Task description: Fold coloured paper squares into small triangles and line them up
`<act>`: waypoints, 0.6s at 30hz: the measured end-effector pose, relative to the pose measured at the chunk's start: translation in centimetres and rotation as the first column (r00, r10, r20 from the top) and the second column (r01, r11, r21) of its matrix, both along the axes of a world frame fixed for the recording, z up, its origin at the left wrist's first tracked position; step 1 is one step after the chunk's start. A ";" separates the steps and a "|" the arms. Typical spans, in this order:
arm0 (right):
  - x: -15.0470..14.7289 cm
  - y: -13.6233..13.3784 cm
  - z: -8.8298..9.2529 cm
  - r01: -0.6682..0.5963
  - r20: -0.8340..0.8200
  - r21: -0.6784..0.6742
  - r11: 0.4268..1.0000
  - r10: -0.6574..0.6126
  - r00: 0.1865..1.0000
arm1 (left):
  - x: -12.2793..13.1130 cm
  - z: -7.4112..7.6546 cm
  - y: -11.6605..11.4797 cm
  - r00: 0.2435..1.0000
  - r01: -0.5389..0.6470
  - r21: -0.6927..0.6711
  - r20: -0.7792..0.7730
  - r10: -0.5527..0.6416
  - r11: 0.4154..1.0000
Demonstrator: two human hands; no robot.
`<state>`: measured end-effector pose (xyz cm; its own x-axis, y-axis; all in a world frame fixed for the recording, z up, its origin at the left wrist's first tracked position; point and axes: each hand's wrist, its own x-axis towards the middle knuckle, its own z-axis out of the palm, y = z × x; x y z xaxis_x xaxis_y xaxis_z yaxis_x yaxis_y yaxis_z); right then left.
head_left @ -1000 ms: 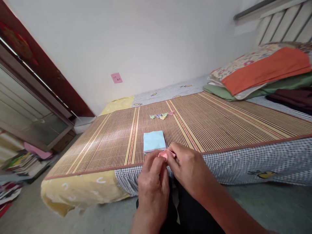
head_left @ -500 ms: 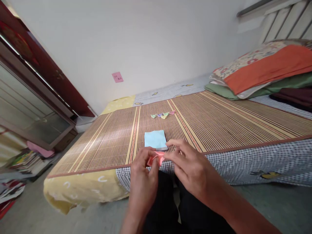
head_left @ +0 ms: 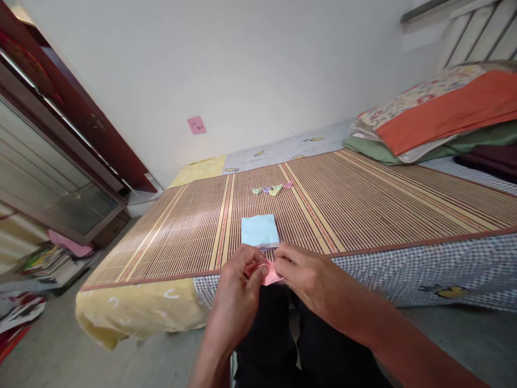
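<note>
A small folded piece of pink paper (head_left: 271,275) is held between both hands above my lap, at the bed's front edge. My left hand (head_left: 239,283) pinches its left side with thumb and fingers. On its right side, the curled fingers of my right hand (head_left: 305,275) grip the paper. Just beyond the hands lies a stack of square paper (head_left: 259,230) with a light blue sheet on top. Farther back, several small folded paper pieces (head_left: 274,189) in green, purple, yellow and pink sit in a row on the striped mat.
The striped mat (head_left: 177,231) covers most of the bed. Folded bedding and an orange-banded pillow (head_left: 448,116) are piled at the right. A pink note (head_left: 196,125) is on the wall. Books (head_left: 46,264) are stacked low at the left, near a glass-fronted cabinet (head_left: 56,178).
My right hand's fingers have closed in on the pink paper, where before they were more spread. The paper now shows a flatter, wider face. The view has shifted slightly.
</note>
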<state>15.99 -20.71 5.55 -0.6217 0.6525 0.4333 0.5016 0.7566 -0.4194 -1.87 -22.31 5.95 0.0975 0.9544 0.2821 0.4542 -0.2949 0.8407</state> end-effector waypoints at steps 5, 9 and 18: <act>0.4 0.2 -0.4 0.064 -0.005 -0.009 0.998 -0.064 0.998 | 0.1 -0.1 -0.1 0.999 0.021 0.009 -0.029 -0.021 1.000; 0.2 0.2 -0.6 0.118 -0.068 -0.107 0.987 -0.126 0.990 | 0.2 0.1 -0.2 0.998 0.033 -0.003 -0.059 -0.034 0.999; 0.1 0.0 -0.4 0.084 0.049 -0.022 0.996 -0.083 0.995 | 0.5 -0.9 0.1 0.999 0.038 -0.024 0.032 -0.037 0.999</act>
